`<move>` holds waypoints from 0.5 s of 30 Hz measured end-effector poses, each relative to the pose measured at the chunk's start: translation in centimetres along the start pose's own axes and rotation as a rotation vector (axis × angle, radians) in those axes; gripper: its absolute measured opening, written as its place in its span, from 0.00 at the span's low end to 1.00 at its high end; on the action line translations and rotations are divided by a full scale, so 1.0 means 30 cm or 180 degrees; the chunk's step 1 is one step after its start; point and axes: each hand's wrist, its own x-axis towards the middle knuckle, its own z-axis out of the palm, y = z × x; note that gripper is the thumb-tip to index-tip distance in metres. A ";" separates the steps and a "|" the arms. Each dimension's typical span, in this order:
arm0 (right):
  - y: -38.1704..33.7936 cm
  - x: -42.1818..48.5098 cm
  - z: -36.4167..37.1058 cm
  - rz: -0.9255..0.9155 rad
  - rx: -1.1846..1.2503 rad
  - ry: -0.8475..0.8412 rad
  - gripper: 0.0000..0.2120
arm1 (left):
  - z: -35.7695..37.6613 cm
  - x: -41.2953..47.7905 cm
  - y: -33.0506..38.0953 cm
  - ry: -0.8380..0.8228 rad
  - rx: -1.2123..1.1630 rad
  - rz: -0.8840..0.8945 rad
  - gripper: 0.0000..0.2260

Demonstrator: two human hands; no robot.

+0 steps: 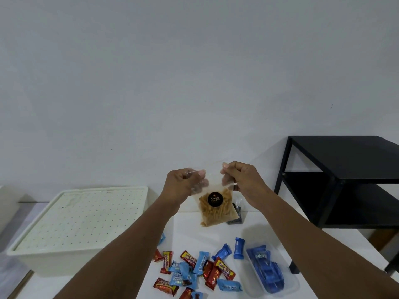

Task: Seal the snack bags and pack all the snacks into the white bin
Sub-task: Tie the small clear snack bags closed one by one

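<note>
head view: the left hand (180, 186) and right hand (241, 180) are pinching the top corners of a clear snack bag (214, 203), fingers clamped on its rim. the bag is hanging upright above the white table (254, 229), long axis vertical, opening upward, its round black label reading "kentang". wrappers reading "beng-beng" (167, 262) are lying below. the lidded white bin (75, 227) is sitting left.

2 bare forearms (129, 240), no sleeves

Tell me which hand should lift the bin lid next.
Left, probably. The lidded white bin sits on the left hand's side; both hands pinch the snack bag, so the right hand can keep holding it.
</note>
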 end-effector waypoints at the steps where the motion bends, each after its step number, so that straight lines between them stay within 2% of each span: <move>1: -0.001 0.001 -0.003 -0.0010 -0.0010 0.0015 0.12 | 0.005 -0.006 0.002 0.0003 -0.0031 -0.0020 0.12; 5: -0.009 0.004 -0.022 -0.0046 0.0087 -0.0003 0.13 | 0.004 -0.014 0.011 -0.0168 -0.0247 -0.0345 0.17; 12: 0.021 0.004 -0.030 -0.0033 0.0048 -0.0110 0.13 | 0.007 -0.018 -0.003 -0.0212 0.0122 -0.0010 0.18; 15: 0.024 0.011 -0.042 -0.0202 -0.0124 0.0009 0.15 | 0.005 -0.027 0.000 -0.0286 0.0187 -0.0091 0.21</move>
